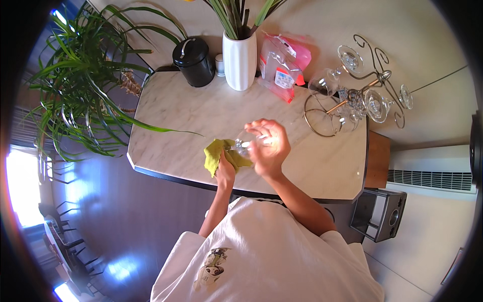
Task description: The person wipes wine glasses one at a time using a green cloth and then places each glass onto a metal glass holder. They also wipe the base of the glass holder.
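Over the front middle of the marble-patterned tabletop (181, 109), my left hand (225, 170) grips a yellow-green cloth (214, 154), which also wraps around part of a stemmed glass (243, 145). My right hand (271, 147) is curled around the other end of this clear glass, fingers bent over it. Blur and glare hide the exact finger contact. To the right, a metal glass rack (339, 105) with scrolled arms carries several stemmed glasses (374, 105) hanging with their feet outward.
Along the wall stand a black lidded canister (194, 62), a small jar (219, 65), a white fluted vase (240, 62) with long leaves and a clear and pink plastic bag (281, 70). A potted plant's foliage (79, 83) reaches over the table's left edge.
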`<state>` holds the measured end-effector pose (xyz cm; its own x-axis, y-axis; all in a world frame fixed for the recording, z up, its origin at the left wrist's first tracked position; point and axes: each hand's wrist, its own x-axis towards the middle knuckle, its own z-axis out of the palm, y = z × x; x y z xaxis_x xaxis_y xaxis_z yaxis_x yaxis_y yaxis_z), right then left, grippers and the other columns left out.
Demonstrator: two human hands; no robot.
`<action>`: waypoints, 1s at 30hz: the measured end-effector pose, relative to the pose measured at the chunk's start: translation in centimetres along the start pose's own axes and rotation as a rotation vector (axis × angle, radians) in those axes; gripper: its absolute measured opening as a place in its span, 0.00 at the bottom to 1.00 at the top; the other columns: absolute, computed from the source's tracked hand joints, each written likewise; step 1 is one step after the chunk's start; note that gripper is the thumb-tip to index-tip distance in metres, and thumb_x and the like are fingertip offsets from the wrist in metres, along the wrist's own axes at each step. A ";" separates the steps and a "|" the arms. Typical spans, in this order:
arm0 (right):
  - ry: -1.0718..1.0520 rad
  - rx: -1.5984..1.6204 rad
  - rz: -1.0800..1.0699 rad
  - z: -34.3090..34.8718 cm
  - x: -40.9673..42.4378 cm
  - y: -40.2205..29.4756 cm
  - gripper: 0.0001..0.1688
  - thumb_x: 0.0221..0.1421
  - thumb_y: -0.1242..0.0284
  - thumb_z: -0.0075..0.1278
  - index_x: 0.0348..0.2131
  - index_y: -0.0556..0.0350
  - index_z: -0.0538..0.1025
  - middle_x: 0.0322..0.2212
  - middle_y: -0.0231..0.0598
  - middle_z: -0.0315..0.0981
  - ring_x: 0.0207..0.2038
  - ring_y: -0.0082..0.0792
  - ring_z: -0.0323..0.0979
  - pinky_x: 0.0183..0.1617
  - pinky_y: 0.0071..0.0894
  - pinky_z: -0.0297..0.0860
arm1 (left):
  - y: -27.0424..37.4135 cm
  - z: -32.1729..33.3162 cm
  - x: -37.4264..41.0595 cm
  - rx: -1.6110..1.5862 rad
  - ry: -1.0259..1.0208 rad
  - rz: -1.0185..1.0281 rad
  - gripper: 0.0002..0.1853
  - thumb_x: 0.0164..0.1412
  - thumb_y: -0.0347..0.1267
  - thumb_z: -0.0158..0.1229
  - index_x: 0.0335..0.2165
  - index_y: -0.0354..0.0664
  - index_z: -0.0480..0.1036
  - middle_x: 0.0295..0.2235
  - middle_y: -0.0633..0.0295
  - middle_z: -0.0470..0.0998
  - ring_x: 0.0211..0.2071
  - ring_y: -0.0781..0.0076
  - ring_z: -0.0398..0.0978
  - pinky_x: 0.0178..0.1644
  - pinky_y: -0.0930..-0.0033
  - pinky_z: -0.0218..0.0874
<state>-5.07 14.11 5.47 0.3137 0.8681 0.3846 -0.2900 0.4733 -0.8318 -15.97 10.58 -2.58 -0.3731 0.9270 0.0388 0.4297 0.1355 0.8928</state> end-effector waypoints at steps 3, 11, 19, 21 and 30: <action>-0.356 -0.202 -0.357 0.9 0.7 -2.5 0.30 0.30 0.73 0.61 0.37 0.68 0.70 0.32 0.50 0.72 0.35 0.40 0.73 0.39 0.30 0.70 | -8.4 2.6 -0.9 -0.309 -0.182 -0.203 0.20 0.65 0.36 0.36 0.51 0.38 0.63 0.48 0.58 0.67 0.48 0.67 0.63 0.54 0.69 0.53; -0.362 -0.476 -0.502 -0.4 6.4 1.6 0.30 0.29 0.76 0.61 0.38 0.65 0.70 0.32 0.45 0.72 0.33 0.36 0.73 0.38 0.30 0.71 | -1.1 1.5 4.1 -0.075 0.055 -0.015 0.10 0.60 0.32 0.48 0.35 0.37 0.69 0.24 0.59 0.70 0.25 0.69 0.67 0.31 0.65 0.61; -0.139 -0.524 -0.422 -1.1 9.7 7.8 0.31 0.34 0.74 0.65 0.40 0.63 0.69 0.33 0.42 0.71 0.33 0.31 0.72 0.36 0.27 0.70 | -1.3 -0.5 0.7 -0.313 -0.107 0.105 0.13 0.57 0.33 0.45 0.37 0.34 0.68 0.28 0.63 0.72 0.27 0.73 0.67 0.30 0.71 0.60; -0.091 -0.510 -0.418 -1.3 10.5 8.6 0.31 0.33 0.72 0.65 0.39 0.61 0.70 0.30 0.41 0.71 0.30 0.32 0.71 0.34 0.27 0.69 | -0.6 -1.1 -0.1 -0.447 -0.221 0.200 0.16 0.52 0.30 0.48 0.40 0.32 0.65 0.29 0.62 0.72 0.26 0.71 0.66 0.29 0.68 0.59; -0.076 -0.511 -0.338 0.2 9.5 9.1 0.43 0.31 0.69 0.69 0.47 0.64 0.63 0.39 0.45 0.68 0.39 0.36 0.69 0.45 0.34 0.67 | -4.0 -0.8 -0.4 -0.773 -0.220 0.298 0.37 0.53 0.40 0.53 0.56 0.33 0.52 0.52 0.55 0.63 0.51 0.63 0.62 0.55 0.62 0.54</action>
<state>-4.87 26.66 1.64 0.2421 0.6997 0.6721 0.2903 0.6088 -0.7383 -18.19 9.35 -5.78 -0.1308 0.9438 0.3035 -0.2266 -0.3265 0.9176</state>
